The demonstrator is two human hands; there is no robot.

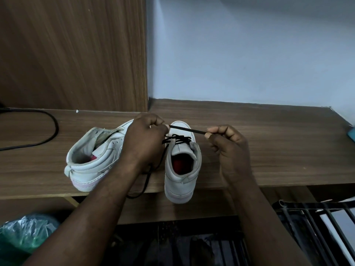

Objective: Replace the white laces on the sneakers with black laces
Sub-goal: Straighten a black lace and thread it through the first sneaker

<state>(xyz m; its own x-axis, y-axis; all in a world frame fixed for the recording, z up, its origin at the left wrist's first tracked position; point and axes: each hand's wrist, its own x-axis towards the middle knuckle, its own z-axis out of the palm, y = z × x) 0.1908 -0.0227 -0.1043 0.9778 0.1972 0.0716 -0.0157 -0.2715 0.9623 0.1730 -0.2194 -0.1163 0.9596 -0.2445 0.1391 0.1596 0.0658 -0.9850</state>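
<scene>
Two white high-top sneakers stand on a wooden shelf (269, 150). The right sneaker (181, 169) points away from me, its heel over the front edge, with a black lace (177, 140) crossed through its lower eyelets. A stretch of that lace is held taut above the toe between my left hand (146, 139) and my right hand (228, 146), both pinching it. The lace's other end trails down between the shoes and over the shelf edge. The left sneaker (92, 158) lies turned to the side with no lace showing; my left wrist covers its front.
A black cable (48, 135) curves across the shelf at the left. A wooden panel rises behind the left sneaker and a pale wall behind the right. A teal object (352, 134) sits at the far right edge. A plastic bag (25, 233) and a black metal rack (315, 227) are below.
</scene>
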